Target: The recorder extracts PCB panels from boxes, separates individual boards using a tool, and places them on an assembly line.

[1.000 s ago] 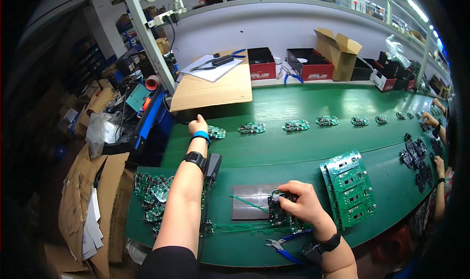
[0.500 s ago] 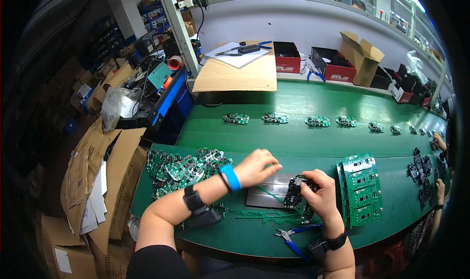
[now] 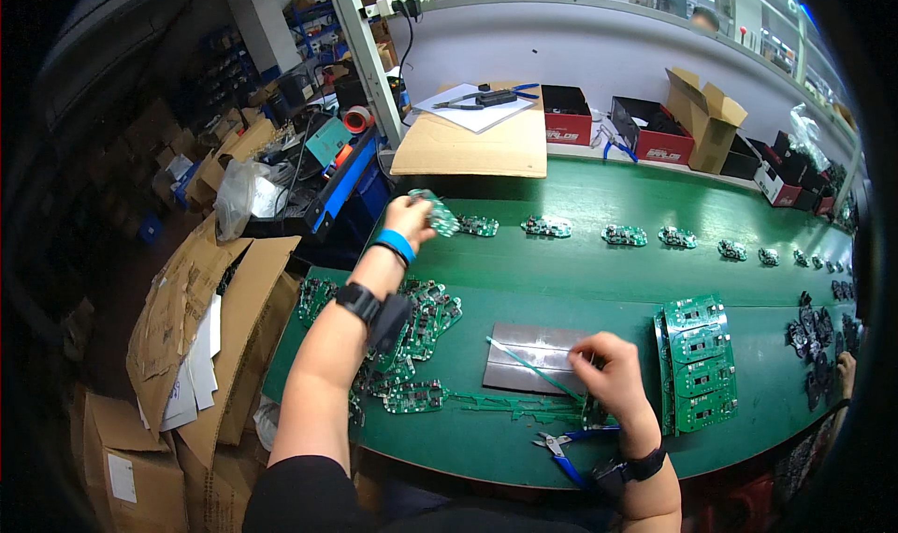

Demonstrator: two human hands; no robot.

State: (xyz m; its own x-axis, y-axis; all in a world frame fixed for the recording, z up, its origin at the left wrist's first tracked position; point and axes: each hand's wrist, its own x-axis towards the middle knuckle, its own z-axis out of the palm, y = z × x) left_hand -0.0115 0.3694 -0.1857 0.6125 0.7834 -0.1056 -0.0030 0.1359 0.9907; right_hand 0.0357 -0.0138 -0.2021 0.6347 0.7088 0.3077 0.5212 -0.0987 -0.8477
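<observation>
My left hand (image 3: 409, 219) is reached out over the far side of the green bench, closed on a small green circuit board (image 3: 436, 213). That board is held at the left end of a row of similar circuit boards (image 3: 547, 227). My right hand (image 3: 610, 372) is curled with fingertips together above the right end of a grey metal plate (image 3: 524, 353); I cannot make out whether anything is in it. A thin green strip (image 3: 528, 365) slants across the plate to a dark piece below that hand. Blue-handled cutters (image 3: 561, 453) lie near the front edge.
A heap of circuit boards (image 3: 426, 322) lies under my left forearm. Right of the plate stands a stack of uncut board panels (image 3: 697, 365). Black parts (image 3: 810, 336) lie farther right, near another person's hand (image 3: 847, 372). Cardboard (image 3: 468, 157) and red-black boxes (image 3: 567, 121) stand behind.
My left hand has swung from beside the plate to the far left, now carrying a circuit board. The dark board piece in my right hand is gone from its fingers. The view has shifted slightly.
</observation>
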